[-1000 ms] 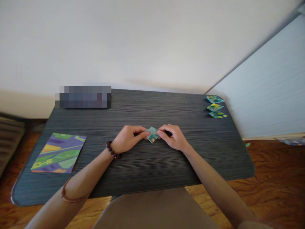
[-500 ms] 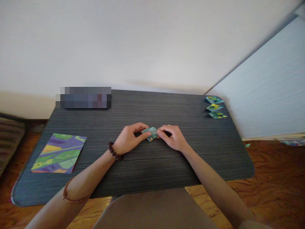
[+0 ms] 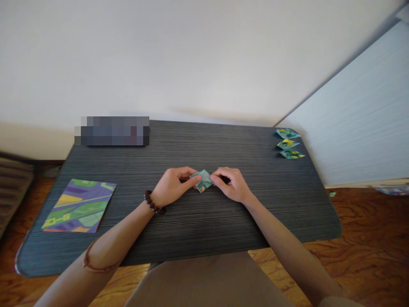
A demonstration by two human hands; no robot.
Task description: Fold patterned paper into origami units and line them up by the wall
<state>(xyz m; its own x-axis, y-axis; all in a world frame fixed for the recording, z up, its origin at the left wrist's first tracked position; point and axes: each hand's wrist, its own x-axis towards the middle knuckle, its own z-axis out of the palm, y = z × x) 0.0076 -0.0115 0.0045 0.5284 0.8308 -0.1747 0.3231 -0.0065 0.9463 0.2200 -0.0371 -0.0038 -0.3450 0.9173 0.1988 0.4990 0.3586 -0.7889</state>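
A small folded piece of origami paper [image 3: 203, 181], pale green with a patterned lower tip, is held over the middle of the dark table. My left hand [image 3: 174, 183] pinches its left side, thumb on top and fingers behind. From the other side my right hand [image 3: 231, 183] grips the right corner between thumb and fingertips. The fingers behind the paper are partly hidden. At the far right lie three folded paper pieces, the rear one [image 3: 287, 134], the middle one [image 3: 287, 144] and the front one [image 3: 291, 154], in green, yellow and blue.
On the table's left lies a square patterned sheet or stack of paper [image 3: 79, 204] in purple and green. A pixelated object [image 3: 115, 131] stands at the back left. The dark table [image 3: 191, 238] meets a white wall [image 3: 204, 59] behind and a pale panel [image 3: 358, 111] at right.
The folded paper between my hands has spread flatter and wider, its lower tip now reaching a little further down. Both hands stay almost in place.
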